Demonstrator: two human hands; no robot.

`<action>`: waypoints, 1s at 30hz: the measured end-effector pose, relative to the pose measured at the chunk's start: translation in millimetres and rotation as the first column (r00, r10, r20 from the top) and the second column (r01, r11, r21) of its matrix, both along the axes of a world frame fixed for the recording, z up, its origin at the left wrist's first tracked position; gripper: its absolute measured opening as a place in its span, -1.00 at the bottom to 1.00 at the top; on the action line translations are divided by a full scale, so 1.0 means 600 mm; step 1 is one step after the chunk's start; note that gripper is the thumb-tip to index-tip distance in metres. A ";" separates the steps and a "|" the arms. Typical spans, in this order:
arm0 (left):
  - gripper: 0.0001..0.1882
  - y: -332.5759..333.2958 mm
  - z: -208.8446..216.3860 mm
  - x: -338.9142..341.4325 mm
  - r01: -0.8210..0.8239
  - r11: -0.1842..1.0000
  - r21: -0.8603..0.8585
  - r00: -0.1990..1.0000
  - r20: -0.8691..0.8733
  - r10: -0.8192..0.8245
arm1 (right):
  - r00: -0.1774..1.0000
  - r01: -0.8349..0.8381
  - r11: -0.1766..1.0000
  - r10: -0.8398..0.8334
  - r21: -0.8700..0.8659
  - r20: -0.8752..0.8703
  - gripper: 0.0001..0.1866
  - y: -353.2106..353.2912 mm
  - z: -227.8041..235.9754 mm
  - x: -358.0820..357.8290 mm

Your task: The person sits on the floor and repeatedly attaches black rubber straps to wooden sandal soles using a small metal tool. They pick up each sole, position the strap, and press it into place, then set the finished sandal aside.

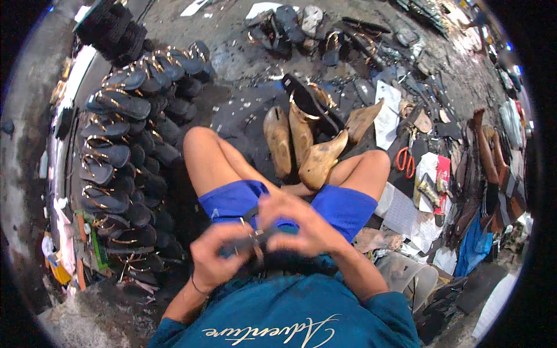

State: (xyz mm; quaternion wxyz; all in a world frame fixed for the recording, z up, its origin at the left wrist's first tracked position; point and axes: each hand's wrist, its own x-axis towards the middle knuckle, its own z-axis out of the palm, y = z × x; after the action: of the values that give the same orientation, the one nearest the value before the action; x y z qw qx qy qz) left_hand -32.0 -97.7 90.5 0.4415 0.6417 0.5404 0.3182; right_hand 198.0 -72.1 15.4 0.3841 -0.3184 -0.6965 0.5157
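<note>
In front of my torso I hold a dark sandal (268, 234) with light strap pieces, blurred by motion. My left hand (216, 255) is closed round one end of it. The fingers of my right hand (304, 227) curl over the other end; the fingertips are smeared. Just beyond my lap stand several wooden shoe lasts (277, 142). A black sandal (310, 104) with a gold strap leans among them.
To my left, stacked dark sandals (119, 103) with gold straps form a long curved row. Orange-handled scissors (405, 162) lie right of my knee, near a white sheet (387, 116) and scraps. A translucent tub (409, 274) sits by my right elbow. More footwear (287, 24) lies ahead.
</note>
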 end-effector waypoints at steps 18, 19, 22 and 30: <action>-0.31 0.112 -0.203 0.009 -0.018 0.843 -0.538 0.713 0.584 0.388 | 0.738 -0.030 0.475 -0.582 -0.879 -0.340 -0.22 -0.117 0.042 0.088; -0.33 0.126 -0.196 0.019 -0.097 0.844 -0.527 0.688 0.577 0.440 | 0.793 -0.062 0.431 -0.526 -0.900 -0.307 -0.23 -0.112 0.071 0.073; -0.28 0.131 -0.214 -0.008 0.083 0.782 -0.617 0.626 0.643 0.441 | 0.896 0.257 0.599 -0.441 -0.758 -0.045 -0.33 -0.111 0.090 0.013; -0.05 0.038 -0.299 -0.001 -0.042 0.726 -0.686 0.442 0.639 0.629 | 0.817 0.489 0.872 -0.473 0.040 0.330 -0.30 -0.053 -0.027 -0.126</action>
State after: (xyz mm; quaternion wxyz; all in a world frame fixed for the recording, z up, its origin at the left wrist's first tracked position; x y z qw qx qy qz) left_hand -32.8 -74.8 -88.8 0.7389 0.1066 0.4474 0.4924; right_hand 122.2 -104.1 -1.0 0.3722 -0.5743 -0.6355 0.3574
